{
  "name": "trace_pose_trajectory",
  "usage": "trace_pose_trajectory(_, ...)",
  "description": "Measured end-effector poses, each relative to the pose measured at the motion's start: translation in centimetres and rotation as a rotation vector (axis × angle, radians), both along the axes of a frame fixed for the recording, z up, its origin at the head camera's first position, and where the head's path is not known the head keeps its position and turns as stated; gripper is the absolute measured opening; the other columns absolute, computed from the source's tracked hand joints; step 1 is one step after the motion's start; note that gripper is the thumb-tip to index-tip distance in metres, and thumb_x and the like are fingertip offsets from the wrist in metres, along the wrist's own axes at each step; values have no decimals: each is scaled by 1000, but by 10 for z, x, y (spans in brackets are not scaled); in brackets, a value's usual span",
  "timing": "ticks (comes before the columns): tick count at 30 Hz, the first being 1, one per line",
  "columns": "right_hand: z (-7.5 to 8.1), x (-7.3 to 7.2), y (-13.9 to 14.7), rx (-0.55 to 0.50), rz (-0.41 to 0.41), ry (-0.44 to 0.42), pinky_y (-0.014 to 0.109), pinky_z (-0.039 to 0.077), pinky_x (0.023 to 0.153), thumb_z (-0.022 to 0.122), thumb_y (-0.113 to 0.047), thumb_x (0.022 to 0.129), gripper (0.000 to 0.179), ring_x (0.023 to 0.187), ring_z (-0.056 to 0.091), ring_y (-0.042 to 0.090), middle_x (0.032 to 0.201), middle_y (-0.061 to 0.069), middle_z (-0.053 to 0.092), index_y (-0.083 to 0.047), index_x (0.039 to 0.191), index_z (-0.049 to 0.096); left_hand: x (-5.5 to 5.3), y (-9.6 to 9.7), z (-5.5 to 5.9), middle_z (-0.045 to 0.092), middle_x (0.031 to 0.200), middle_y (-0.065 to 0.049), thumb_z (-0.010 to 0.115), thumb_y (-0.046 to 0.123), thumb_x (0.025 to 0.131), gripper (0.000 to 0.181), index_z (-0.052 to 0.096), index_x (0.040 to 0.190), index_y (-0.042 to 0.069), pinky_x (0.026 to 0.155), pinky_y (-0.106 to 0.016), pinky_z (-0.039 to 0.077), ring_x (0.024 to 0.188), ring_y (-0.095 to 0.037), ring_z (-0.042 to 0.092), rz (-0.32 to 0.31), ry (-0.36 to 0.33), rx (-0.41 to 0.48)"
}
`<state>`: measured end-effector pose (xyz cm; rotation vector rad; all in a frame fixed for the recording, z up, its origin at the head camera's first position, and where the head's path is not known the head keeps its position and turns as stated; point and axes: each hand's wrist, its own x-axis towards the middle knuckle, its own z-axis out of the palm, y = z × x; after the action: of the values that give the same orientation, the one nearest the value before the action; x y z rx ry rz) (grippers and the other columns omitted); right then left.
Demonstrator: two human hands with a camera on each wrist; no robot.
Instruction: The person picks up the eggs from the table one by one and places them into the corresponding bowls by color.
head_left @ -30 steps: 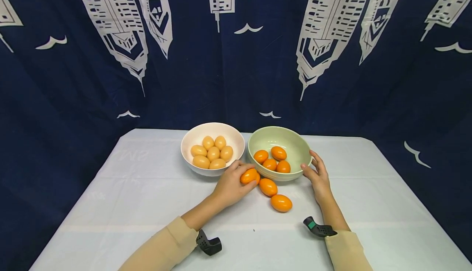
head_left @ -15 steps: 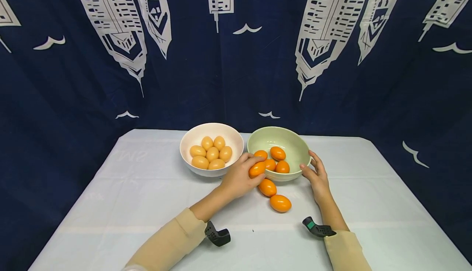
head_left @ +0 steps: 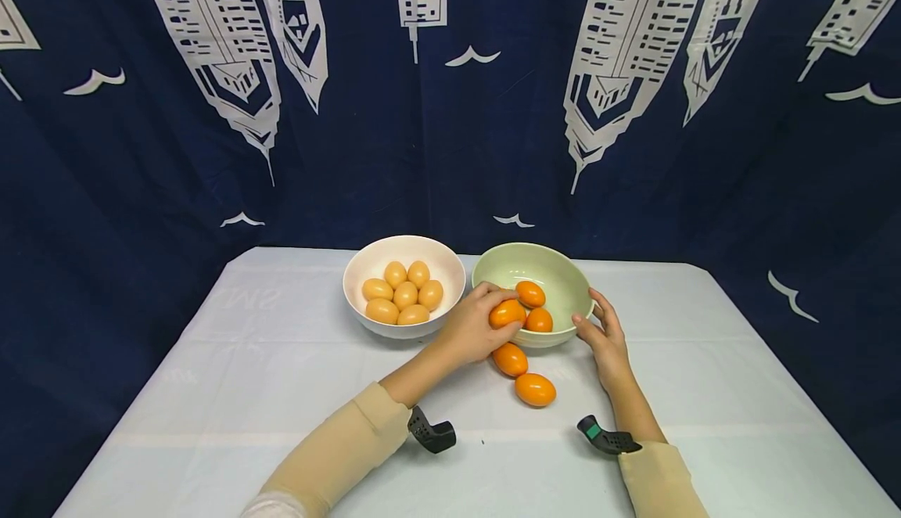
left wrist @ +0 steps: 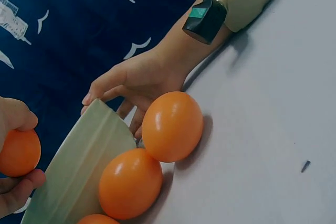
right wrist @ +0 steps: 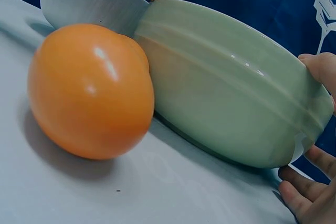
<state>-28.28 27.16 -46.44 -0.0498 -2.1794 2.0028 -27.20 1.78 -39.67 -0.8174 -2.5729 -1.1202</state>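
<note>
My left hand (head_left: 473, 325) pinches an orange egg (head_left: 507, 314) between thumb and fingers, above the near left rim of the green bowl (head_left: 563, 275). In the left wrist view, that held egg (left wrist: 20, 153) is at the left edge. More orange eggs lie inside the bowl, some hidden behind the hand. My right hand (head_left: 607, 346) holds the bowl's right side, thumb near the rim and fingers along the wall. In front of the bowl, an orange egg (head_left: 510, 359) and a nearer orange egg (head_left: 536, 390) rest on the table; a third loose egg (left wrist: 98, 220) shows only partly in the left wrist view.
A white bowl (head_left: 357, 304) with several pale yellow eggs (head_left: 405, 296) stands just left of the green one. Both are near the far edge of the white-covered table (head_left: 232, 393). Behind hangs a dark blue cloth (head_left: 486, 142) with white building prints.
My left hand has carried the orange egg rightward and up, from in front of the bowls to over the green bowl's rim. My right hand has stayed at the bowl.
</note>
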Motion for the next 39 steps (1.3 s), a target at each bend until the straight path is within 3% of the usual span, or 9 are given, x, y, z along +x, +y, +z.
trace_pose_trajectory(6, 2, 1, -1, -6, 11, 3, 12, 45, 83, 56, -17, 99, 65, 113, 45, 10, 153, 17, 28, -17, 155, 25, -6, 5, 4, 55, 118, -1, 71, 28, 88, 44, 63, 129, 14, 92, -27, 47, 104, -16, 58, 1, -39, 25)
trace_pose_trajectory(20, 1, 0, 1, -15, 12, -17, 13, 44, 84, 56, -16, 99, 66, 116, 43, 12, 155, 15, 26, -19, 156, 23, -37, 26, 1, 54, 115, -4, 68, 27, 90, 44, 61, 131, 14, 94, -27, 46, 101, -17, 58, 5, -58, -94)
trace_pose_trajectory(27, 0, -1, 1, -13, 13, -8, 13, 45, 84, 57, -19, 99, 65, 114, 45, 12, 154, 15, 28, -19, 155, 25, -48, 35, -2, 53, 117, -3, 68, 27, 91, 43, 61, 132, 16, 93, -27, 47, 99, -16, 59, 21, -91, -172)
trace_pose_trajectory(39, 1, 0, 0, -38, 12, -4, 14, 45, 83, 56, -15, 99, 65, 112, 45, 9, 153, 16, 29, -17, 156, 24, -61, 50, 0, 56, 114, -4, 71, 28, 88, 44, 62, 130, 16, 85, -29, 49, 89, -20, 61, 38, -125, -381)
